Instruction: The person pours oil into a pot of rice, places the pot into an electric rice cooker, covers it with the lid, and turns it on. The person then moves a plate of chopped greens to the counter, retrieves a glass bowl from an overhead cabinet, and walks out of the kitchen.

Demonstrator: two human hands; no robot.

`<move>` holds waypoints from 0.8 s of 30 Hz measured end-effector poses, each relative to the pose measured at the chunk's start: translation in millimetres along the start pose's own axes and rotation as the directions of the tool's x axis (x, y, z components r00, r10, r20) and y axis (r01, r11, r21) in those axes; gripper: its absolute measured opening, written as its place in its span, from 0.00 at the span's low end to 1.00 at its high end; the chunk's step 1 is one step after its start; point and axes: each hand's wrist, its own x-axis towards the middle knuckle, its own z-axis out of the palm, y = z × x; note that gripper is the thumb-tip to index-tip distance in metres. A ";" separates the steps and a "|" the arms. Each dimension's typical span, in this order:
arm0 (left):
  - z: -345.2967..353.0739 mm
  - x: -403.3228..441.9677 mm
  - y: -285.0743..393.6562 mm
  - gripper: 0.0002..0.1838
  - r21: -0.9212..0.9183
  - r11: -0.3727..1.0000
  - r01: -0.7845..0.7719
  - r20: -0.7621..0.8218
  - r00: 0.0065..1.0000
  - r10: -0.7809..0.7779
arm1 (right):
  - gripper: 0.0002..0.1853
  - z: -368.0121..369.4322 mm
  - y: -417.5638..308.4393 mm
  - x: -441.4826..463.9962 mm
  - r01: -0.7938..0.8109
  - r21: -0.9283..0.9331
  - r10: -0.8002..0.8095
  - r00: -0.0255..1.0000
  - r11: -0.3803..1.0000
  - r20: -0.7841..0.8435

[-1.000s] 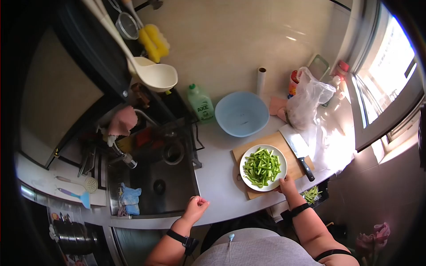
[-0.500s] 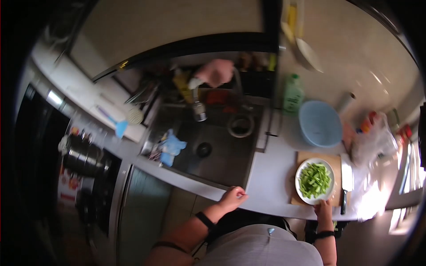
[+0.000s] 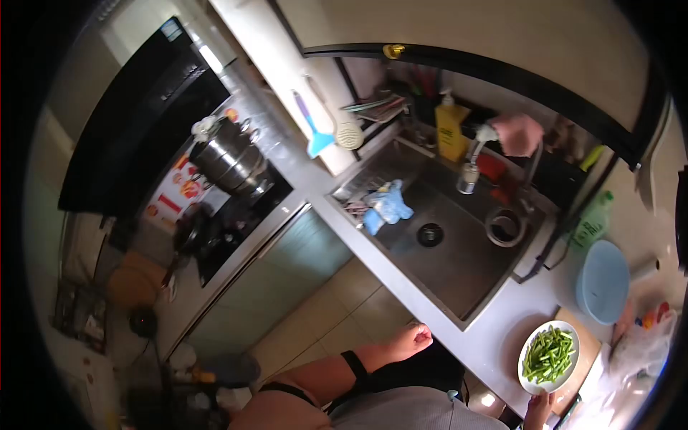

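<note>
A white plate [image 3: 525, 383] bears a heap of cut green vegetable stalks [image 3: 550, 355]. My right hand [image 3: 539, 411] grips its near rim. The plate overlaps the left part of a wooden cutting board [image 3: 587, 351] and the white counter beside it; a shadow falls on the counter to its left. My left hand [image 3: 410, 342] is closed in a fist by the counter's front edge, with nothing visible in it. The knife beside the board is mostly out of clear view.
The steel sink [image 3: 459, 279] holds a blue cloth [image 3: 390, 204] and a round strainer [image 3: 505, 226]. A light-blue basin [image 3: 603, 282], a green bottle [image 3: 593, 221] and a plastic bag [image 3: 641, 344] stand to the right. Leftward are a stovetop with a steel pot [image 3: 228, 159] and a range hood [image 3: 143, 122].
My view has swung left, bringing the stove into sight. The plate, in my right hand, has shifted left relative to the board. My left hand stays closed.
</note>
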 end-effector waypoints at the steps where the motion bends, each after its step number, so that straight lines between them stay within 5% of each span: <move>1: -9.0 -17.3 8.5 0.08 0.148 0.988 -0.037 -0.007 0.999 0.038 | 0.11 14.0 -12.5 -11.0 0.110 -0.419 -0.097 0.994 0.901 0.050; 2: -14.8 -25.2 10.9 0.09 0.137 0.990 -0.023 0.000 1.000 0.023 | 0.13 26.9 -17.0 -14.3 0.220 -0.750 -0.180 0.974 0.624 0.136; 5: -28.2 -39.9 7.8 0.09 0.051 0.999 -0.019 0.027 0.999 0.018 | 0.14 57.6 -15.2 -14.7 0.144 -0.614 -0.050 0.985 0.776 0.167; 6: -29.7 -41.3 1.9 0.09 -0.011 0.999 -0.033 0.055 0.998 0.034 | 0.12 123.0 -39.3 -26.6 -0.135 0.064 0.129 0.987 0.989 0.096; 11: -58.7 -57.1 5.1 0.16 -0.172 0.981 -0.088 0.050 0.994 0.097 | 0.10 229.6 -40.0 -70.0 -0.106 -0.046 0.114 0.956 0.993 0.272; 14: -99.8 -70.7 -15.4 0.25 -0.223 0.972 0.071 0.241 0.970 -0.015 | 0.10 301.0 -22.0 -99.2 -0.096 -0.092 0.125 0.909 0.991 0.398; 18: -186.3 -130.7 -21.3 0.19 -0.431 0.894 0.121 0.190 0.981 -0.040 | 0.10 398.5 4.5 -157.7 -0.091 -0.160 0.159 0.857 0.983 0.490; 24: -288.9 -210.3 -121.2 0.20 -0.560 0.824 0.084 -0.011 0.994 -0.109 | 0.11 526.8 75.6 -223.9 -0.103 -0.273 0.265 0.699 0.957 0.664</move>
